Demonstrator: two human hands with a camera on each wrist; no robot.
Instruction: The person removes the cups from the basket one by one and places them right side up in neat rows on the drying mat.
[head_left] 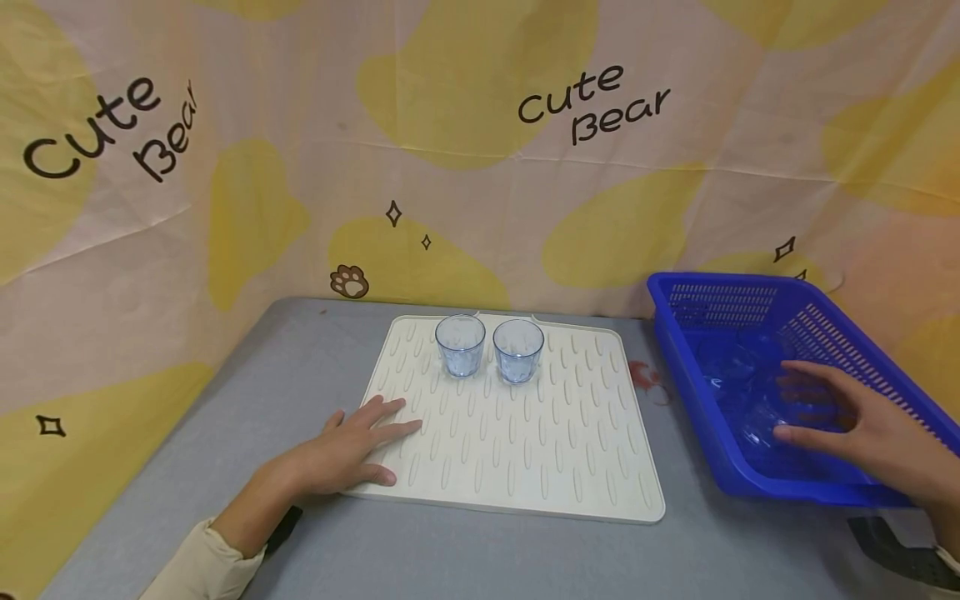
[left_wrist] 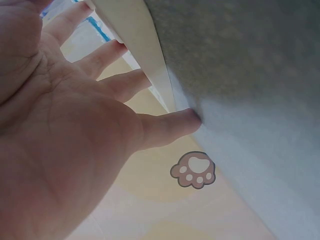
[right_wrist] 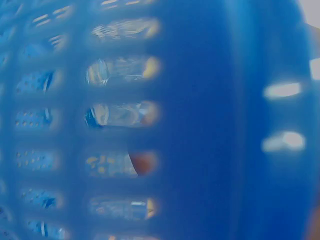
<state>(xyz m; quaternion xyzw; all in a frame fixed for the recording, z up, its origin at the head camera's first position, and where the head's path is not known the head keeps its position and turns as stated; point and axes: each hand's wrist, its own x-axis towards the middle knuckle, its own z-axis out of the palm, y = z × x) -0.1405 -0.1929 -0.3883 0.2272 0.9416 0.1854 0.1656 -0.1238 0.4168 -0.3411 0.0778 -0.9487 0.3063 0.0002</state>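
Note:
Two clear glasses (head_left: 461,347) stand side by side near the back of a white ridged drying mat (head_left: 592,467). My left hand (head_left: 348,450) rests at the mat's front left corner, fingers spread over its edge. The left wrist view shows the palm and fingers (left_wrist: 165,127) along that edge and the table. On the right, my right hand (head_left: 855,417) reaches over the blue basket (head_left: 693,417), thumb and fingers apart and lightly bent above clear glassware (head_left: 761,429) inside it. The basket wall (right_wrist: 200,120) blocks most of the right wrist view.
The grey table (head_left: 247,375) extends around the mat, its back edge against a patterned cloth (head_left: 465,208) that also hangs along the left. A reddish mark (head_left: 642,375) shows on the table between mat and basket. The basket's raised, slotted sides surround the glassware.

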